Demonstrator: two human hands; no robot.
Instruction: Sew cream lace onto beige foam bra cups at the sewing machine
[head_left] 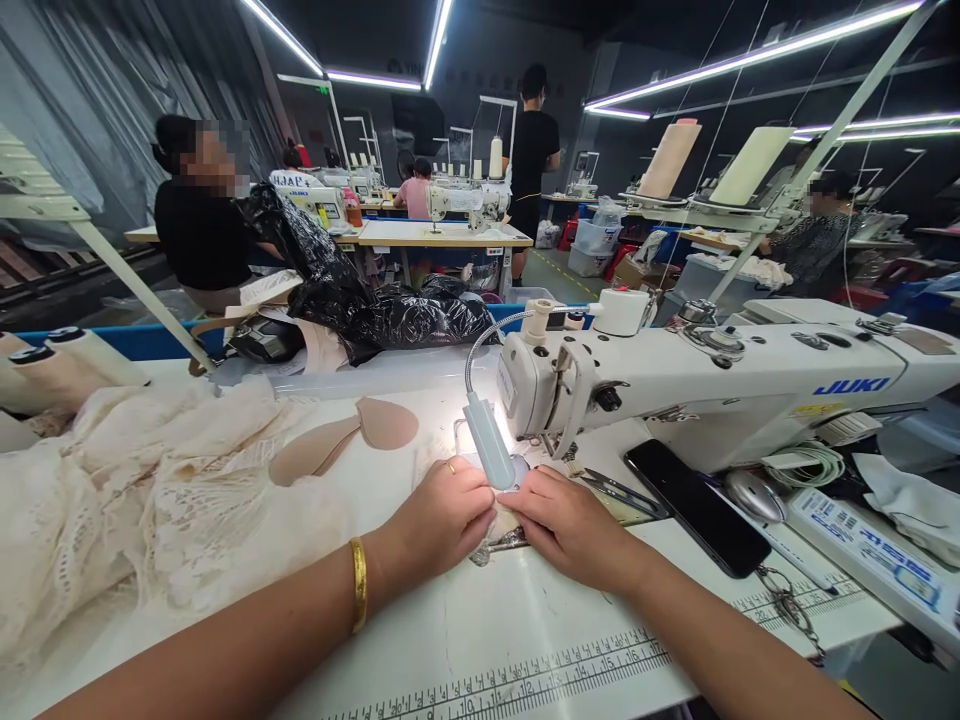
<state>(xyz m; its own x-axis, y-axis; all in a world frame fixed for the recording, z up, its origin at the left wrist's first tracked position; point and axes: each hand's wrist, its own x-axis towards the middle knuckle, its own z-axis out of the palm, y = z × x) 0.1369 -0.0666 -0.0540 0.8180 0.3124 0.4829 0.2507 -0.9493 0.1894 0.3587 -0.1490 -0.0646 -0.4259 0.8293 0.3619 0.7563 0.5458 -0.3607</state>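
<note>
A piece of pale lace fabric lies by the needle area of a white sewing machine. My left hand has its fingers curled closed on the fabric. Close beside it, my right hand pinches the fabric's edge with thumb and fingers. A grey lamp on a bendy metal neck lights the spot and hides part of the cloth and the needle. Thread snips lie just right of my right hand. Beige bra pads rest left of the machine.
A heap of cream lace covers the table's left side, with thread cones behind. Right of my hands lie a black phone, a computer mouse and a box. A black plastic bag sits behind. Co-workers sit and stand beyond.
</note>
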